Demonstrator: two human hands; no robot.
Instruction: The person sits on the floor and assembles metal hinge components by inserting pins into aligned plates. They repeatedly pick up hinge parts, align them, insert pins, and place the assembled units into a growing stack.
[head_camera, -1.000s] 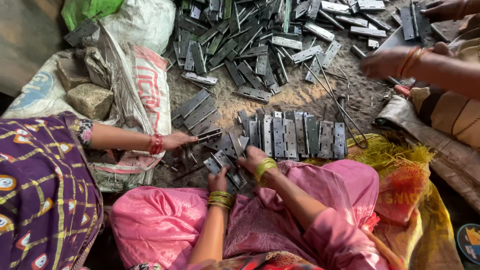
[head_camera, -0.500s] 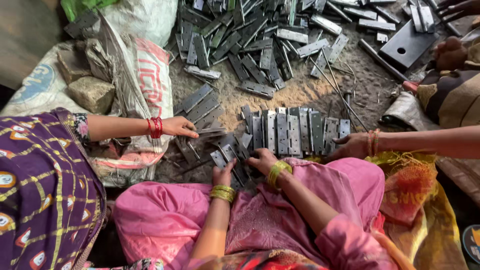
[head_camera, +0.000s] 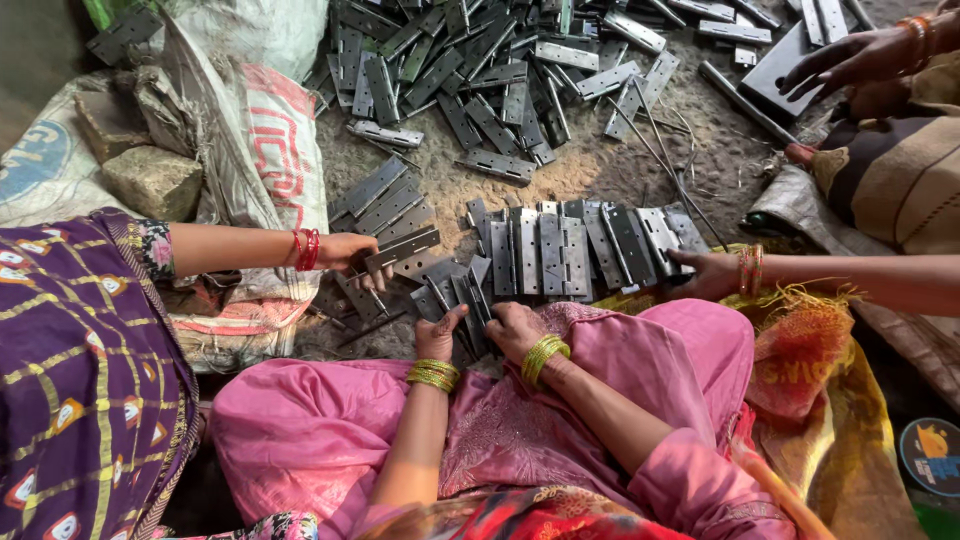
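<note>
My left hand (head_camera: 438, 336) and my right hand (head_camera: 514, 328), both with yellow-green bangles, rest close together at the edge of my pink lap. Their fingers are curled on a small cluster of grey metal hinges (head_camera: 462, 296) on the ground. Just beyond lies a neat row of hinge plates (head_camera: 560, 250) laid side by side. A co-worker's hand with red bangles (head_camera: 348, 254) reaches in from the left and grips a stack of plates (head_camera: 400, 246). Another co-worker's hand (head_camera: 706, 272) touches the right end of the row.
A big loose heap of hinge plates (head_camera: 480, 70) covers the dirt at the top. Printed sacks (head_camera: 265, 150) and stone blocks (head_camera: 152, 180) lie at left. Thin metal rods (head_camera: 660, 130) cross the dirt. A third hand (head_camera: 850, 62) rests on a dark plate at top right.
The hand from the right has come down from the far heap to the right end of the row. The red-bangled hand has moved right onto the stack. My hands stay on the hinges.
</note>
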